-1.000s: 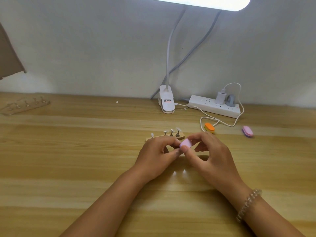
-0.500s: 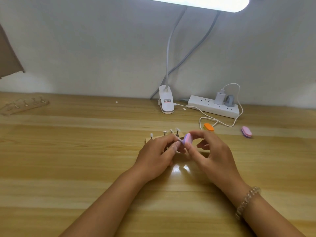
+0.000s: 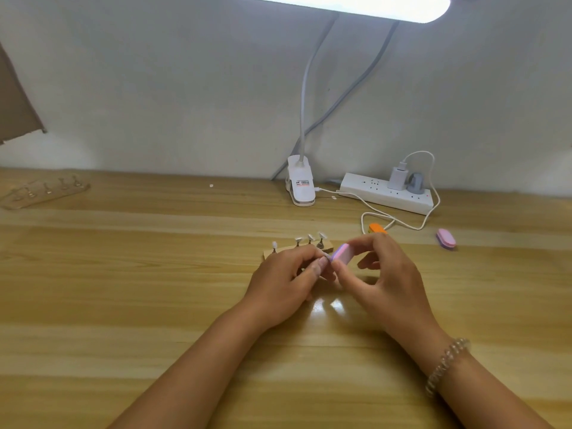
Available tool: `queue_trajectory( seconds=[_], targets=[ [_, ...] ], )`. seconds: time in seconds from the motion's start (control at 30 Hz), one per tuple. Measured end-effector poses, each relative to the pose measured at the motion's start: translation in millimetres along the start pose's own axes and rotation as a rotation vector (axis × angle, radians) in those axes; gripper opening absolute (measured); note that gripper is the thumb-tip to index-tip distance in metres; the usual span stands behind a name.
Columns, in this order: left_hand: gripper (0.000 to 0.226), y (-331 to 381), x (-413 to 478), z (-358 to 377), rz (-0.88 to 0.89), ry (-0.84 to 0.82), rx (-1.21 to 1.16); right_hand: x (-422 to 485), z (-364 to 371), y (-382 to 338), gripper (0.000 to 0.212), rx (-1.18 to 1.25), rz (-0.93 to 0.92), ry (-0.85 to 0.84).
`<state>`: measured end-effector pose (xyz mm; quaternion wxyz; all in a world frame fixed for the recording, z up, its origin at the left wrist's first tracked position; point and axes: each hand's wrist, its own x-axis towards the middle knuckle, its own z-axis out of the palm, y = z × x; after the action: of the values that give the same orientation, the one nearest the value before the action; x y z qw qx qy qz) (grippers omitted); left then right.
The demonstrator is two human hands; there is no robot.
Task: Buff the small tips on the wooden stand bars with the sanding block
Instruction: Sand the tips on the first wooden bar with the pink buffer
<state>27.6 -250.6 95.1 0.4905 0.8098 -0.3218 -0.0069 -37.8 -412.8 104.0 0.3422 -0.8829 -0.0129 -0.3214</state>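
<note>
The left hand (image 3: 286,283) has its thumb and forefinger closed in a pinch on a small white tip (image 3: 325,259); its other fingers are curled under the palm. Whether that tip sits in a bar or is lifted free cannot be told.

The right hand (image 3: 388,280) pinches the sanding block (image 3: 342,253) between thumb and forefinger. The thumb lies along the near side and the forefinger arches over the top. Its remaining fingers are loosely bent and spread behind the block, holding nothing.

The block is pink with a purple edge. Its long axis runs from about 8 o'clock to 2 o'clock, and its 8 o'clock end touches the pinched tip. It is held above the table (image 3: 123,289), just beside the left fingertips.

The wooden bar (image 3: 327,244) lies on the table just behind the left hand's knuckles, which hide part of it. Its long axis runs close to 9 to 3 o'clock, with the 3 o'clock end a little farther back. Four tips (image 3: 310,238) stand upright on it, pointing to 12 o'clock: one alone toward the 9 o'clock end and three close together toward the 3 o'clock end.

From the hands:
- An orange block (image 3: 376,228) lies near, at 1 o'clock.
- A pink block (image 3: 445,238) lies farther off, at 2 o'clock.
- A power strip (image 3: 387,195) and a lamp clip (image 3: 301,188) stand by the wall, between 12 and 1 o'clock.
- A second bar (image 3: 43,193) lies well apart, at 10 o'clock.

A bead bracelet (image 3: 445,363) is on the right wrist.
</note>
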Motion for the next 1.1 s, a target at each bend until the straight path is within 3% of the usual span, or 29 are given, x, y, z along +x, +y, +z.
queue_trajectory(
  seconds=[0.17, 0.3, 0.43, 0.53, 0.67, 0.8, 0.87, 1.1],
  targets=[
    [0.020, -2.2, 0.9, -0.7, -0.007, 0.010, -0.010, -5.2, 3.5, -1.6, 0.032, -0.042, -0.103, -0.099],
    [0.023, -1.3, 0.5, -0.6, 0.001, -0.004, -0.009, 0.2, 1.1, 2.7, 0.032, -0.037, -0.005, 0.003],
    [0.018, -3.3, 1.0, 1.2, -0.020, -0.001, 0.010, -5.8, 2.5, -2.9, 0.031, -0.051, -0.107, -0.120],
    [0.018, -2.0, 0.7, 1.9, -0.010, 0.028, -0.010, 0.7, 1.1, 4.4, 0.029, -0.011, 0.015, -0.022],
    [0.015, 4.0, 0.3, 4.9, 0.058, 0.249, -0.051, 5.1, -2.9, 14.9, 0.028, 0.050, 0.146, 0.011],
    [0.012, 6.5, 2.5, 0.3, 0.064, 0.573, -0.020, 0.8, 0.6, 17.2, 0.023, 0.011, 0.132, -0.181],
    [0.012, 0.6, 5.3, -6.1, 0.035, 0.653, 0.012, 1.2, 1.5, 18.5, 0.025, -0.013, 0.127, -0.254],
    [0.014, -13.8, 9.8, -15.3, -0.160, 0.529, 0.014, 3.1, 3.3, 19.2, 0.018, -0.070, 0.041, -0.354]
  ],
)
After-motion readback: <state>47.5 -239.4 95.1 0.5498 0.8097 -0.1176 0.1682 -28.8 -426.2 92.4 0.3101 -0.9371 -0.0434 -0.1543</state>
